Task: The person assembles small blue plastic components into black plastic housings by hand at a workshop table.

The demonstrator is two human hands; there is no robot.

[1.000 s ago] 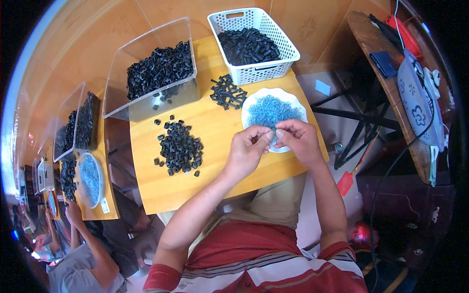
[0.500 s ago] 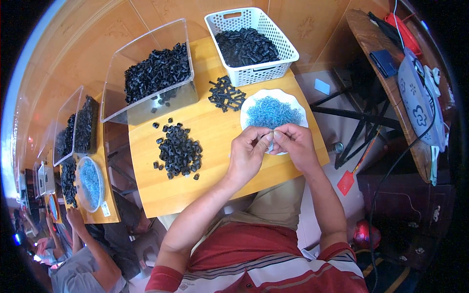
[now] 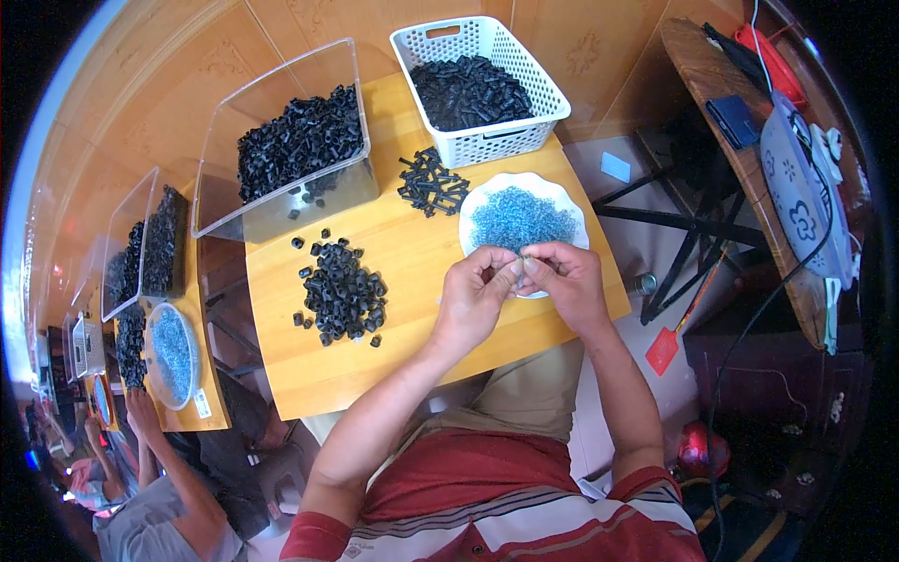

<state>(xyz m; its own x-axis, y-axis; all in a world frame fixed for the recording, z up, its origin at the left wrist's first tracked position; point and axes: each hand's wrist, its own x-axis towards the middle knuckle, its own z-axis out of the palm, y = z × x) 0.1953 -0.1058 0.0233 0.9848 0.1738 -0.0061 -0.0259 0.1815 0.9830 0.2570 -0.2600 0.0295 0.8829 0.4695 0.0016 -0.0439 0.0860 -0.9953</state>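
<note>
My left hand (image 3: 476, 298) and my right hand (image 3: 566, 279) meet fingertip to fingertip over the near rim of a white plate (image 3: 487, 194) heaped with small blue rings (image 3: 521, 220). Both pinch something tiny between them; it is too small to make out. To the left of my hands a pile of small black ring parts (image 3: 343, 289) lies on the wooden table (image 3: 412, 262). A smaller heap of black pin-like parts (image 3: 431, 183) lies beyond the plate.
A white slotted basket (image 3: 485, 140) and a clear plastic bin (image 3: 281, 211), both holding black parts, stand at the table's far side. On the left is another table with similar bins and a plate of blue rings (image 3: 172, 354); another person's arm (image 3: 159, 459) reaches there.
My hands have stayed together at the plate's near rim, fingers shifting slightly. The view has shifted a little.
</note>
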